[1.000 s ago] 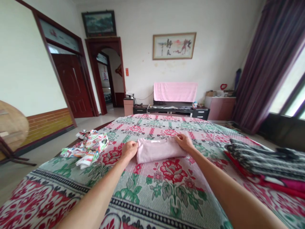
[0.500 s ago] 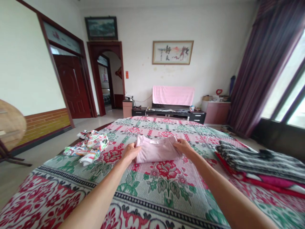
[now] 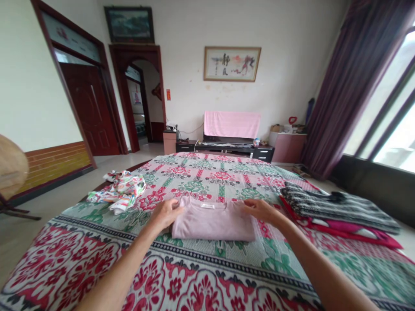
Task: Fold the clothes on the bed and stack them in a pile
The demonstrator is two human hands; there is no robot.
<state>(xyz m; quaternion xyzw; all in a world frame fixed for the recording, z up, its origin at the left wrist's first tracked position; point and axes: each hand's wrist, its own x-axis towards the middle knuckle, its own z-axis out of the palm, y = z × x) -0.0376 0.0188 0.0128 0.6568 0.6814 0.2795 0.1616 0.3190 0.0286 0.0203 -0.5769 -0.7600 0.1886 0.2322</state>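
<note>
A pale pink shirt [image 3: 212, 222], folded into a wide rectangle, lies on the flowered bedspread [image 3: 194, 270]. Its neckline, with a small white label, faces the far side. At the shirt's upper left corner, my left hand [image 3: 167, 212] pinches the fabric between thumb and fingers. My right hand [image 3: 261, 210] grips the upper right corner in the same way. The fingertips of both hands are partly hidden by the cloth and the hands themselves.
A crumpled, colourful patterned garment [image 3: 121, 190] lies to the left on the bed. On the right is a stack of folded clothes [image 3: 340, 211], black-and-white on top, red below. Past the bed stand a low black cabinet [image 3: 264, 153] and a pink cloth [image 3: 231, 124] draped over something.
Both hands have drawn the folded shirt nearer to me along the bedspread. More of its front now lies flat. My view has shifted slightly.
</note>
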